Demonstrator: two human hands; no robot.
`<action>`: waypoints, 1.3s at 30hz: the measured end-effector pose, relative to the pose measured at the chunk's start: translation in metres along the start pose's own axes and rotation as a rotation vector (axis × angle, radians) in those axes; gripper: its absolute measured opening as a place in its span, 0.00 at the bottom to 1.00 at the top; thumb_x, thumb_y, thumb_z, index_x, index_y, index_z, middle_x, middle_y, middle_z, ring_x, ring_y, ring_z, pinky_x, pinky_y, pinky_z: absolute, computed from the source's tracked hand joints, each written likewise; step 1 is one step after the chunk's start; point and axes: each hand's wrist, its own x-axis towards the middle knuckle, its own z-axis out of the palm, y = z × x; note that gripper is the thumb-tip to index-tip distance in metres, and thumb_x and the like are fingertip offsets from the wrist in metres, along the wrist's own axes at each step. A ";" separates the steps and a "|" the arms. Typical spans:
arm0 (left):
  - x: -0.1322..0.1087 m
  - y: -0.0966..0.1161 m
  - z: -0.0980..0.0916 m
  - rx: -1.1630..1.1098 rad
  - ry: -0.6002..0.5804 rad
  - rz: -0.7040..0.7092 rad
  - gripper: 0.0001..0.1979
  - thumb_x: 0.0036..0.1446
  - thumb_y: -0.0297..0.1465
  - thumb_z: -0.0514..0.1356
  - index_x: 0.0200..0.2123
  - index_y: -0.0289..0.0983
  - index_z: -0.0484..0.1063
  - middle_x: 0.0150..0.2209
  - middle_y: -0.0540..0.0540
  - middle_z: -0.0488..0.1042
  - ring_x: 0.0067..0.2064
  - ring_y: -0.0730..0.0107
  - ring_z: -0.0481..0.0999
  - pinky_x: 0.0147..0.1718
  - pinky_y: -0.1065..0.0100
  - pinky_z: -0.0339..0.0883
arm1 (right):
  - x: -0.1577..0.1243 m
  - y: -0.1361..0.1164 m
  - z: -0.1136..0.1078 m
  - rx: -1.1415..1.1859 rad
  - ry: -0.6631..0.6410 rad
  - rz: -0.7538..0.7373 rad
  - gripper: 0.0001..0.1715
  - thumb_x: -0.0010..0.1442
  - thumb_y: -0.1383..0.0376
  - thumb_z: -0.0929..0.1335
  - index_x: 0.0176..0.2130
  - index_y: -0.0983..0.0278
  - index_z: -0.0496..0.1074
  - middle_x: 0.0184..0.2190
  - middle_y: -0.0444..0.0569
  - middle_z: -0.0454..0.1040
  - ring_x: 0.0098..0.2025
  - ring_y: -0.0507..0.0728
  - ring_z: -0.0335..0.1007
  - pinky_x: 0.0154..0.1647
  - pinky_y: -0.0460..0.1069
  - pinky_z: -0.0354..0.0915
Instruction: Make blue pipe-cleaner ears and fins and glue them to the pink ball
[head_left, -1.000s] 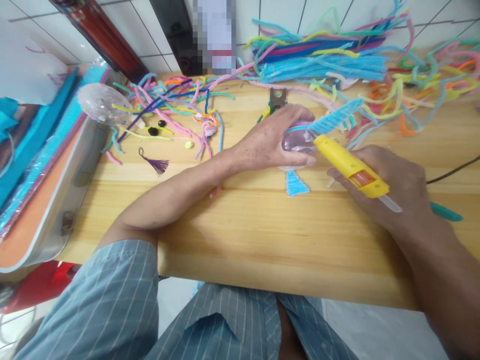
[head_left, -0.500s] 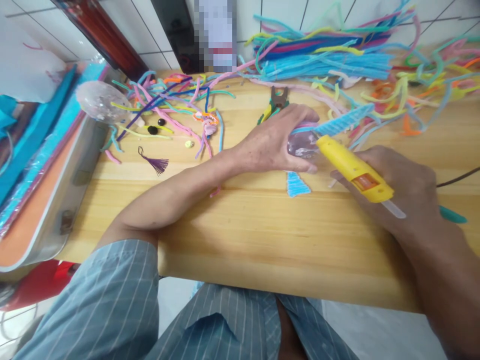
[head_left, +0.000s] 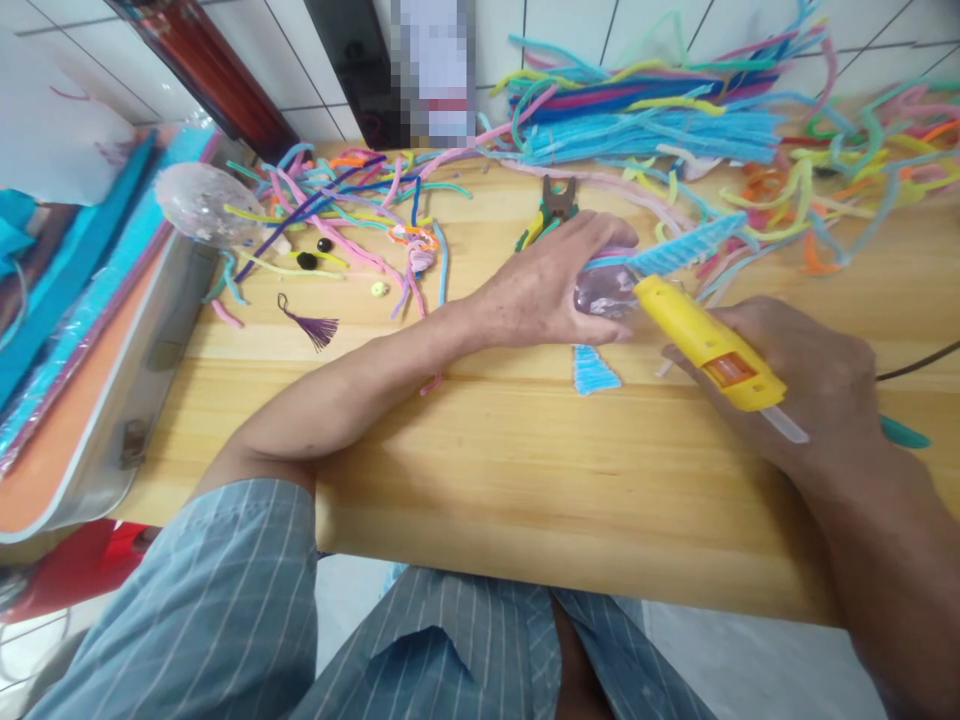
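My left hand [head_left: 559, 280] is closed around a clear, rounded plastic piece [head_left: 606, 290] with a purplish tint. A light-blue fuzzy strip [head_left: 690, 245] made of pipe cleaner extends from its upper right side. In my right hand [head_left: 806, 375] is a yellow hot glue gun [head_left: 709, 345], with a clear glue stick [head_left: 784, 424] poking out of its back end. The gun's tip is up against the plastic piece or just beside it; I cannot tell which. A small light-blue pipe-cleaner piece [head_left: 596, 371] lies on the table just below my left hand.
Green-and-yellow pliers [head_left: 556, 203] lie beyond my left hand. Bundled pipe cleaners [head_left: 652, 135] rest along the wall, with loose ones [head_left: 810, 190] to the right. A purple tassel [head_left: 313, 325], black pompoms [head_left: 306, 261] and a clear ball [head_left: 206, 205] are at left, beside a case [head_left: 142, 400].
The glue gun and my right hand have shifted very slightly, staying at the plastic piece. My left hand keeps its hold in the same place.
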 end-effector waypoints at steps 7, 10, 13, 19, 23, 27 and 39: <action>0.002 -0.002 -0.004 -0.014 -0.024 0.020 0.43 0.57 0.69 0.65 0.60 0.43 0.69 0.63 0.38 0.76 0.63 0.47 0.77 0.63 0.46 0.74 | 0.002 -0.002 -0.002 -0.005 -0.045 0.087 0.09 0.68 0.60 0.66 0.40 0.59 0.77 0.37 0.50 0.85 0.39 0.60 0.84 0.36 0.51 0.70; 0.002 -0.003 -0.002 -0.013 -0.031 0.021 0.43 0.58 0.71 0.62 0.62 0.45 0.68 0.64 0.39 0.76 0.63 0.48 0.75 0.62 0.44 0.75 | 0.004 -0.003 -0.002 -0.007 -0.082 0.146 0.11 0.66 0.58 0.66 0.34 0.59 0.74 0.35 0.52 0.84 0.39 0.60 0.83 0.35 0.50 0.69; 0.002 -0.001 -0.004 -0.005 -0.059 -0.008 0.45 0.57 0.70 0.64 0.63 0.45 0.68 0.65 0.38 0.75 0.65 0.44 0.75 0.65 0.42 0.73 | 0.005 -0.004 -0.003 -0.038 -0.119 0.202 0.12 0.63 0.58 0.68 0.30 0.59 0.72 0.29 0.50 0.79 0.36 0.60 0.81 0.33 0.50 0.66; 0.003 0.003 -0.020 -0.061 -0.143 -0.039 0.51 0.55 0.70 0.65 0.70 0.42 0.65 0.72 0.36 0.69 0.73 0.40 0.70 0.72 0.40 0.67 | 0.005 -0.007 -0.008 -0.116 -0.077 0.266 0.20 0.67 0.51 0.66 0.30 0.60 0.74 0.25 0.48 0.72 0.29 0.58 0.74 0.27 0.50 0.52; 0.003 0.003 -0.028 -0.111 -0.168 -0.019 0.56 0.55 0.71 0.62 0.72 0.37 0.63 0.74 0.34 0.66 0.74 0.38 0.68 0.75 0.40 0.64 | 0.004 -0.007 -0.010 -0.137 -0.045 0.323 0.25 0.69 0.45 0.65 0.31 0.59 0.75 0.27 0.49 0.74 0.30 0.59 0.74 0.27 0.50 0.53; 0.003 -0.003 -0.024 -0.070 -0.195 -0.056 0.52 0.56 0.69 0.64 0.72 0.42 0.63 0.72 0.38 0.70 0.72 0.39 0.70 0.72 0.37 0.66 | 0.002 -0.005 -0.008 -0.113 -0.024 0.295 0.25 0.68 0.44 0.67 0.30 0.59 0.75 0.27 0.49 0.75 0.29 0.59 0.74 0.27 0.51 0.56; 0.001 -0.010 -0.006 -0.055 -0.026 0.041 0.35 0.60 0.57 0.69 0.63 0.47 0.68 0.63 0.43 0.78 0.62 0.49 0.76 0.65 0.41 0.75 | -0.001 0.000 -0.002 -0.055 -0.037 0.188 0.14 0.66 0.52 0.70 0.40 0.57 0.81 0.34 0.49 0.84 0.36 0.63 0.83 0.33 0.53 0.71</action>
